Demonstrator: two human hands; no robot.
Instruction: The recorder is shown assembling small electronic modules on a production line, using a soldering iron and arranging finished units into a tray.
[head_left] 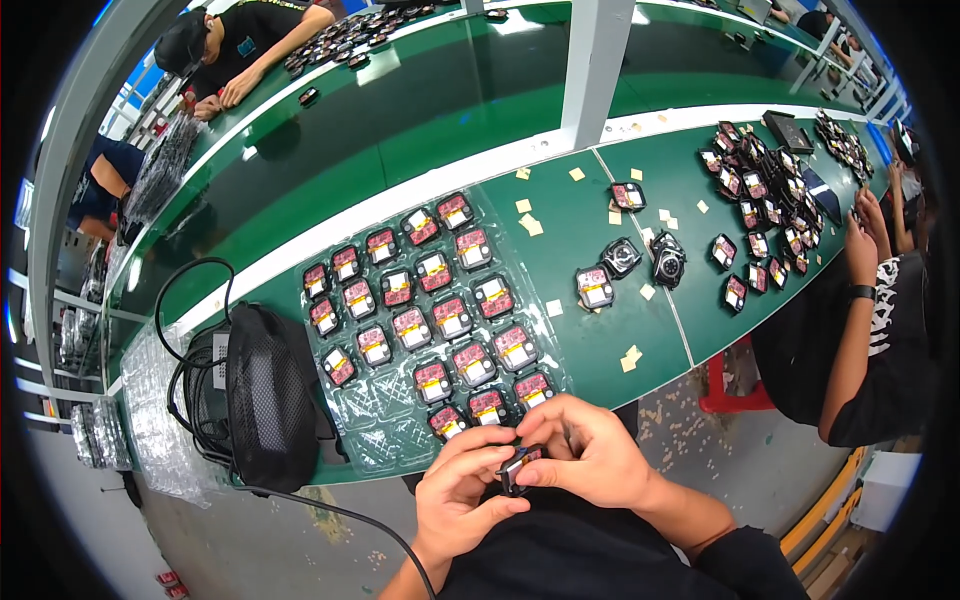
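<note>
Close to my body, my left hand (462, 492) and my right hand (590, 458) both grip a small black smartwatch body (519, 468). It is tilted, and fingers cover much of it. My left fingers and thumb hold one side; my right thumb and fingers press the other. Just beyond my hands lies a clear plastic tray (375, 445) with rows of similar smartwatch bodies (411, 327), their red, white and yellow insides facing up. Several pockets at the tray's near left hold nothing.
A black mesh bag (268, 400) with a cable stands left of the tray, beside stacked clear trays (165, 410). To the right lie loose smartwatches (668, 260), yellow paper bits (630, 358) and a pile of watch bodies (760, 190). A co-worker's arm (850, 340) is at far right.
</note>
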